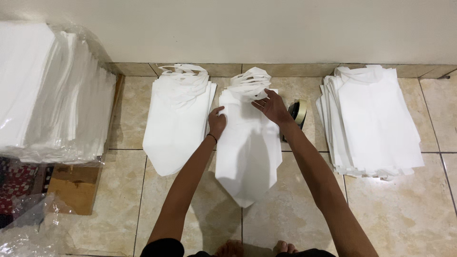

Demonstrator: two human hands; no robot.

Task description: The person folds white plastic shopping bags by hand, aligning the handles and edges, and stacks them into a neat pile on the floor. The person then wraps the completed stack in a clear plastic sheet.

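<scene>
A stack of white fabric bags folded to a point [247,152] lies on the tiled floor in the middle. My left hand [216,121] grips the stack's upper left edge. My right hand [272,107] rests flat on its top, fingers spread, just below the bunched handles [248,83]. To the left lies a second pointed stack of white bags [173,126]. A larger pile of flat white bags [373,121] sits to the right.
A roll of tape [300,110] stands between the middle stack and the right pile. A tall plastic-wrapped bundle of white sheets [47,90] sits on cardboard [74,188] at the left. The wall [266,28] runs along the back. My toes [283,247] show at the bottom.
</scene>
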